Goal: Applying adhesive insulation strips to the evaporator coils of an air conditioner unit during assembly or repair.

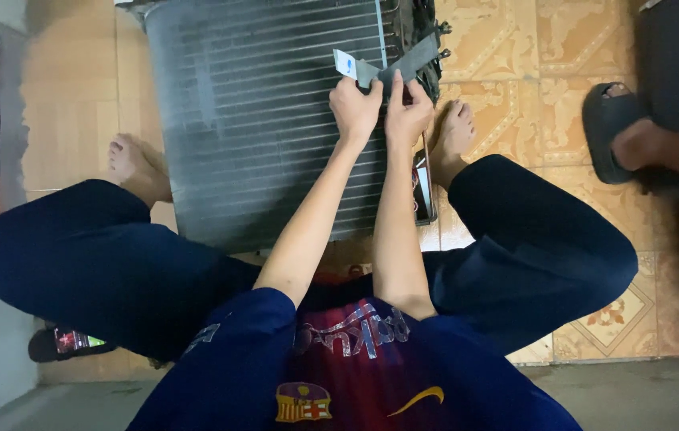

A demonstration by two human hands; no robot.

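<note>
A large finned metal condenser coil [260, 120] lies flat on the tiled floor between my bare feet. My left hand [355, 108] and my right hand [408, 112] are side by side at its right edge. Both pinch a flat grey strip [405, 64] with a white and blue end, which stretches up to the right across the coil's side frame. The fingertips hide where the strip is gripped. My knees in dark trousers flank the coil.
A phone [423, 187] lies on the floor by my right foot. Another person's foot in a black sandal [615, 132] rests at the right. A second phone [68, 342] sits under my left leg. Patterned tiles [531, 56] cover the floor.
</note>
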